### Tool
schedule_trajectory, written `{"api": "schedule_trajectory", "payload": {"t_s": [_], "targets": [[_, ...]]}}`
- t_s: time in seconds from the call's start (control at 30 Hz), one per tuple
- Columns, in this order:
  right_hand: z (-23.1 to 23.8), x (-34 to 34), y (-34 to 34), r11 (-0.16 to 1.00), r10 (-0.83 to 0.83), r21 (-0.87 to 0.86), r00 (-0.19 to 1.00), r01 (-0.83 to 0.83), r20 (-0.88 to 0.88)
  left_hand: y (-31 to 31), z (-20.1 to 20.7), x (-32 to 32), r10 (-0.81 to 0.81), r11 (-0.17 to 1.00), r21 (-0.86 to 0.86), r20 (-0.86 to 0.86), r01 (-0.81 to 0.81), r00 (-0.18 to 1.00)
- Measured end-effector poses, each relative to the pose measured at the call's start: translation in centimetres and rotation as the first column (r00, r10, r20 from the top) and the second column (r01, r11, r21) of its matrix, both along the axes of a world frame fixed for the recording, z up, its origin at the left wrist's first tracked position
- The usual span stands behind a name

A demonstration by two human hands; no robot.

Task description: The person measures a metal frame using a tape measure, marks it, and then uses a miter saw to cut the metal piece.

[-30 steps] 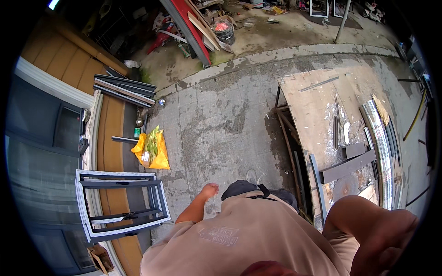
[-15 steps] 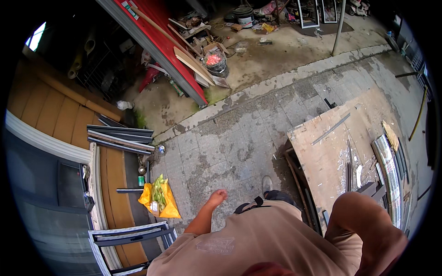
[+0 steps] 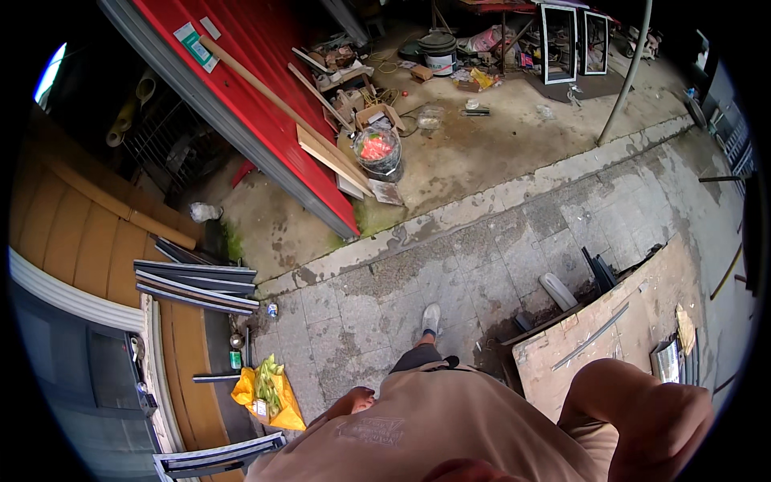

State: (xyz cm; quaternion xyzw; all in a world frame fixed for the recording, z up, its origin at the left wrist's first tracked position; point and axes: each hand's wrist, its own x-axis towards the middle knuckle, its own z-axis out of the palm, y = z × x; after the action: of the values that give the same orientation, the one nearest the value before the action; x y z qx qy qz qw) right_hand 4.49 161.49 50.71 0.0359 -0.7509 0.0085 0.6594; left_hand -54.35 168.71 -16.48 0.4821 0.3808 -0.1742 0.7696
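To our left, near our left hand [image 3: 359, 398], a bag [image 3: 287, 415] with plants [image 3: 269, 384] in it lies on the paving [image 3: 345, 321], between a frame [image 3: 221, 452] nearer us and a stack of bars [image 3: 197, 283] farther along the wall [image 3: 185, 361]. To our right stands a worktable [image 3: 658, 293] with a strip [image 3: 592, 335] on it. Beyond the kerb [image 3: 482, 199] ahead, a bucket [image 3: 384, 169] stands beside planks [image 3: 331, 159] leaning on a partition [image 3: 273, 52], two upright frames [image 3: 544, 46] farther back at right.

You've got one yellow bag [image 3: 287, 408] at 9 o'clock, two white-edged frames [image 3: 545, 48] at 1 o'clock, one tabletop [image 3: 641, 323] at 2.
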Motion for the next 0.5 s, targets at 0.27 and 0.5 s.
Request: {"api": "schedule_trajectory", "payload": {"t_s": [0.27,0.5], "targets": [[2.0,7.3,15.4,0.875,0.388,-0.339,0.919,-0.345,0.069,35.0,7.8,20.1,0.502,0.826,0.414,-0.235,-0.382,0.832],[1.2,18.2,25.9,0.919,0.246,-0.298,0.966,-0.258,-0.078,57.1,10.1,38.2,0.568,0.752,0.488,-0.138,-0.443,0.812]]}}
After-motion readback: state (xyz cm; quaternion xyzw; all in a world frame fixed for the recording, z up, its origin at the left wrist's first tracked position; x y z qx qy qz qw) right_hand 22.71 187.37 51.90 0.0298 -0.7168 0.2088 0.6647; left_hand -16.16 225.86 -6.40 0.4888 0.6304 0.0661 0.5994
